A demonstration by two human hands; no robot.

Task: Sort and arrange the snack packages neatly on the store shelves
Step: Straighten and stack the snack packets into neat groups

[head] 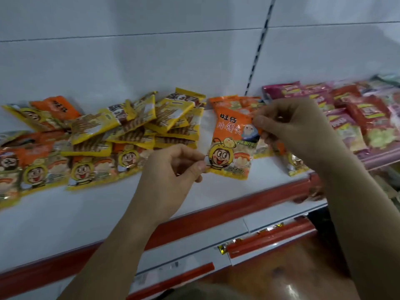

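1. Orange pack (232, 146) pinched at two corners: left hand (173, 169) on the lower left edge, right hand (292, 128) on the upper right; held just above the shelf (194, 195), right of the yellow pile (147, 124).
2. Keep both pinches light, face up, print upright.
3. Lay flat in line with the front orange row (82, 169), edges squared.
4. Avoid dragging over the orange packs (233, 102) behind.
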